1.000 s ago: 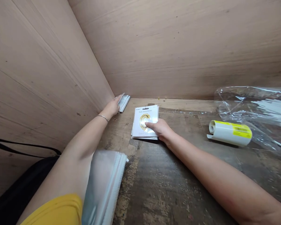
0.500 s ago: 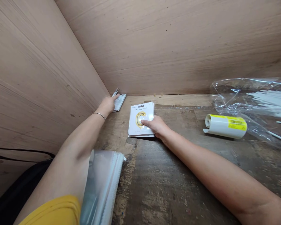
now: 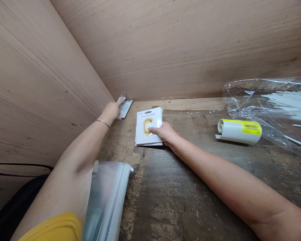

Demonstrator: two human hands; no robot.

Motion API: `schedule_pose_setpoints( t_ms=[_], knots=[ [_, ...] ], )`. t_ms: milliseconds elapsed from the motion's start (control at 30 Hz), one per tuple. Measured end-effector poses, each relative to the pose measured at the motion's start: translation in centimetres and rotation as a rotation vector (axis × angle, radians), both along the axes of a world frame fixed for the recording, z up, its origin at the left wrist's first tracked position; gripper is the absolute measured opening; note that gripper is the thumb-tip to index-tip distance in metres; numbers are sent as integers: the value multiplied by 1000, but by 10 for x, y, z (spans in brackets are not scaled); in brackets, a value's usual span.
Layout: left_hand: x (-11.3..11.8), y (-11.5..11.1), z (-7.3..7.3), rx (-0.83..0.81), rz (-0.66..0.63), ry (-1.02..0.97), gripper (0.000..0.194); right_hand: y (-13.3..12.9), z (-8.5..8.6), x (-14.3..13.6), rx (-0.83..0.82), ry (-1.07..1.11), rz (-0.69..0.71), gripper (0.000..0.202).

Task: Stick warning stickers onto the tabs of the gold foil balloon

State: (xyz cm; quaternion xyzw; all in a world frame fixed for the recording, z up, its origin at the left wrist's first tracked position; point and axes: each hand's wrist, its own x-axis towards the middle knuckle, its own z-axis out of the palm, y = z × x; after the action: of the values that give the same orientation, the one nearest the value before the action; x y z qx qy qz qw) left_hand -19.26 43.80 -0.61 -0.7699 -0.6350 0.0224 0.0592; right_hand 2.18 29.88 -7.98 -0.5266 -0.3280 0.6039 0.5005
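My right hand (image 3: 167, 133) grips a small stack of foil balloon packets (image 3: 144, 134) by the right side, thumb on top. The front card is white, with a gold letter C balloon and the words "FOIL BALLOONS". Far back in the left corner, my left hand (image 3: 113, 109) is closed around several thin packets (image 3: 121, 97), whose edges stick up past the fingers. More flat packets (image 3: 126, 108) with grey printing lie right beside that hand. How many packets each hand holds is hidden.
At right lies a white roll with a yellow label (image 3: 239, 131). Behind it is a clear plastic bag (image 3: 237, 90) of white sticks (image 3: 288, 102). Clear zip bags (image 3: 107, 197) lie under my left arm. Wooden panels (image 3: 180, 50) rise at back and left. A black bag (image 3: 22, 197) sits lower left.
The whole view has shifted slightly, moving everything a little to the left. Both hands keep their holds, with no clear movement of the packets.
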Motion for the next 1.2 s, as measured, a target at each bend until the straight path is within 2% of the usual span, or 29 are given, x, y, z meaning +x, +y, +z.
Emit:
schedule_pose_setpoints(
  t_ms=[267,333,433,533,600,733,800,933,1133,1200],
  knots=[
    [9,-3,-8,11,0,104,51,-1,0,1,6,-51,-3,23],
    [8,-2,-6,38,10,105,51,0,0,1,2,-62,-2,23],
    [2,-2,1,85,25,94,62,-1,1,1,-4,-74,-2,23],
    [-2,-5,3,94,25,103,52,-2,3,1,-7,-82,-1,26],
    [-2,-6,0,82,18,123,46,-3,4,2,-2,-81,2,27],
    [3,-6,-11,48,-4,161,53,-3,3,1,5,-77,6,27],
    [7,-5,-15,30,-19,173,50,-2,2,1,3,-74,2,27],
    [11,-7,-17,34,-22,174,44,0,0,0,-5,-66,-7,27],
    [13,-16,-24,54,-20,140,46,2,-2,-1,-9,-54,-24,27],
    [15,-18,-21,65,-21,127,47,2,-3,-1,-9,-52,-32,26]
  ],
)
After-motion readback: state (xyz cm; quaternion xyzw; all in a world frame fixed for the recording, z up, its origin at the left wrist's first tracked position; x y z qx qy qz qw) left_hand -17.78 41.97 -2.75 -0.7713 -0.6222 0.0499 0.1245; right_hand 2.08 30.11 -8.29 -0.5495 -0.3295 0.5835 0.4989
